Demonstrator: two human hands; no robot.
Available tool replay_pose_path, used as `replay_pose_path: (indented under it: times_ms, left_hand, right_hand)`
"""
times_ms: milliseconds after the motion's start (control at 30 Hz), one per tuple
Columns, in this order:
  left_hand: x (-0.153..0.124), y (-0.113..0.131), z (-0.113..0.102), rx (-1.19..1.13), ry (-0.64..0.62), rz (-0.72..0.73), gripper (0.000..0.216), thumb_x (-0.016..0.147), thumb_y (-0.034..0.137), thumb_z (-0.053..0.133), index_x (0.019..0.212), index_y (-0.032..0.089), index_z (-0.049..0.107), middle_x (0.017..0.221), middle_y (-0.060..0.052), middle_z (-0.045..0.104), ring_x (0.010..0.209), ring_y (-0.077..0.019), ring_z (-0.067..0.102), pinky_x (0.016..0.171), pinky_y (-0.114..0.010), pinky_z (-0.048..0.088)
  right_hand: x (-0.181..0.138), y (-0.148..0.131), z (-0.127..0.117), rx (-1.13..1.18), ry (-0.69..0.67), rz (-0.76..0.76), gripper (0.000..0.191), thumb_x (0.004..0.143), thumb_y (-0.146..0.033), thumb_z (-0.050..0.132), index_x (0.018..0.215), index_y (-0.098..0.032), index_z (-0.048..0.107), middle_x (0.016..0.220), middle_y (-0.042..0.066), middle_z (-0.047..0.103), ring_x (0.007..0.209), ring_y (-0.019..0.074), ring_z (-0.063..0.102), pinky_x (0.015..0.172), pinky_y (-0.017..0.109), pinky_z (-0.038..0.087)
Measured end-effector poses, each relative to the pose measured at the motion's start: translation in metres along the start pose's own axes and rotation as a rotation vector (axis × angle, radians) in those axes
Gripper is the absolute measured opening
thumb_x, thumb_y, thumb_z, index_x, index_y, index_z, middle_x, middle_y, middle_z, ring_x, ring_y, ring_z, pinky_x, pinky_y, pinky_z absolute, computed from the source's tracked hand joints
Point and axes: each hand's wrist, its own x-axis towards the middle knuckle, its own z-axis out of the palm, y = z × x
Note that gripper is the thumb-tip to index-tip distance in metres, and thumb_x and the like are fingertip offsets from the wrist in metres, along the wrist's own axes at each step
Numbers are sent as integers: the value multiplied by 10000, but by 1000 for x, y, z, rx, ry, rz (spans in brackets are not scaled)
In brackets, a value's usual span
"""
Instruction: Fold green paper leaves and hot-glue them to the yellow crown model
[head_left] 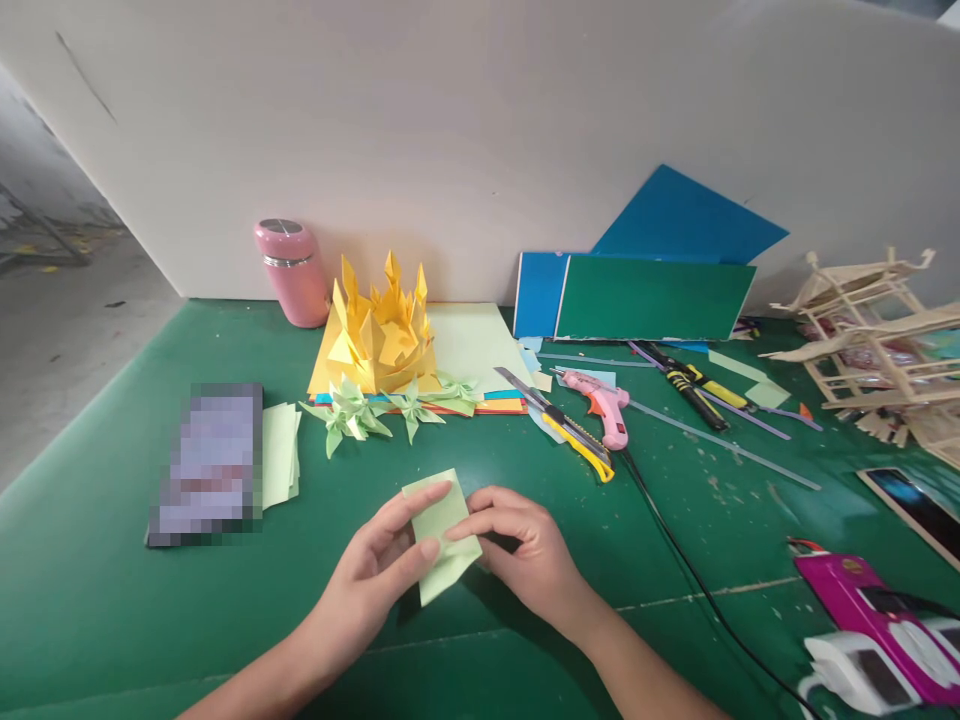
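A small piece of light green paper, with a fold at its lower right, is held up over the table between both hands. My left hand pinches its left side, thumb on the face near the middle and a finger along the top. My right hand grips the right edge, its fingertips on the paper's face and its thumb low at the edge. Behind the hands lie light green folded paper flowers before a yellow folded paper crown. A stack of light green paper slips is to the left.
A phone-like slab lies at left, a pink flask behind it. Right of centre are a yellow utility knife, a pink glue gun with trailing cord, and pliers. A wooden stick rack stands far right.
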Motion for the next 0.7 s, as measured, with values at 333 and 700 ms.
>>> replay_pose_path:
  times_ms: [333,700]
  left_hand:
    - [0,-5,-1,295,-18,483,401,601,362,815,986,284,734,974,-63,760,901,-238,703,826,-307,558]
    - [3,-2,5,287,312,252,108,662,254,686,701,180,755,582,0,749,399,-123,614,388,-172,506]
  right_hand:
    - [3,-4,5,-19,65,57,236,796,-356,664,631,-188,665,694,28,689,667,153,627,659,254,493]
    - [0,-3,7,10,99,138,178,737,-360,706,692,-190,681,684,17,668,634,149,599,607,250,483]
